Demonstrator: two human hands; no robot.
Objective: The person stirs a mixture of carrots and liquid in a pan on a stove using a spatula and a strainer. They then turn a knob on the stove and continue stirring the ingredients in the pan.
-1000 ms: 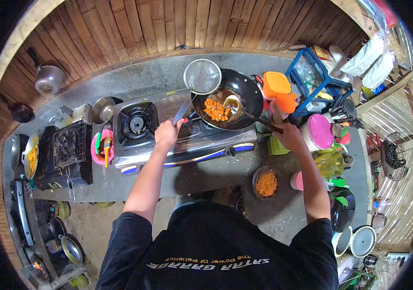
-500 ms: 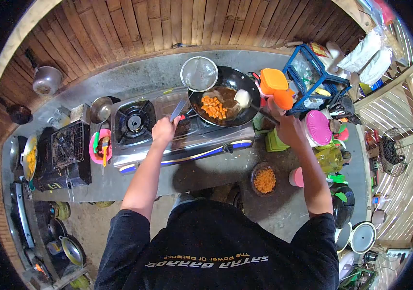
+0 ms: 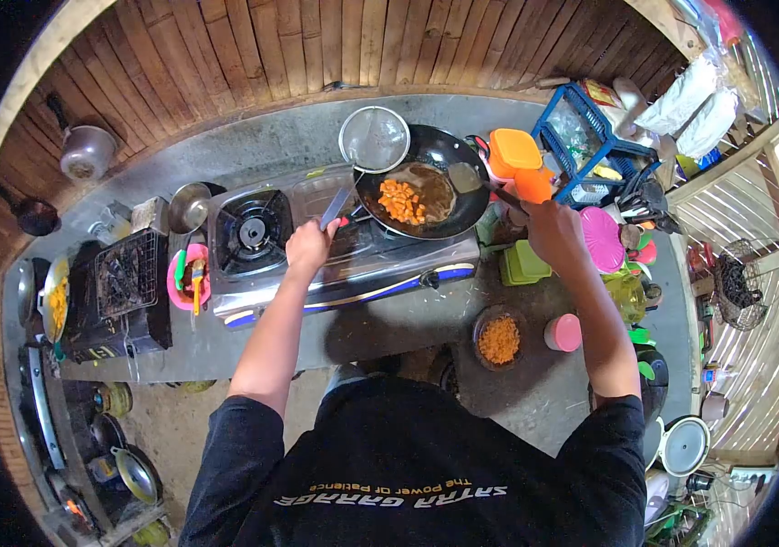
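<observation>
My left hand (image 3: 309,246) is closed round the blue handle (image 3: 337,204) of the strainer (image 3: 375,139), whose round mesh overlaps the wok's upper left rim. The black wok (image 3: 451,146) sits on the right side of the stove, with orange pieces (image 3: 400,202) at its left and brown liquid (image 3: 437,190) beside them. My right hand (image 3: 549,226) grips the dark handle of a spatula (image 3: 465,178); the blade is over the wok's right side. Whether the blade touches the wok is unclear.
The left burner (image 3: 254,232) has nothing on it. A bowl of orange shreds (image 3: 499,340) and a pink-lidded jar (image 3: 563,333) stand near the front. Orange containers (image 3: 514,150), a blue rack (image 3: 577,118) and a green box (image 3: 524,263) are to the right; a pink dish (image 3: 191,276) lies left.
The spatula has moved up and right, and its blade no longer looks bright white. My right hand has shifted slightly right and up. My left hand and the strainer have barely moved.
</observation>
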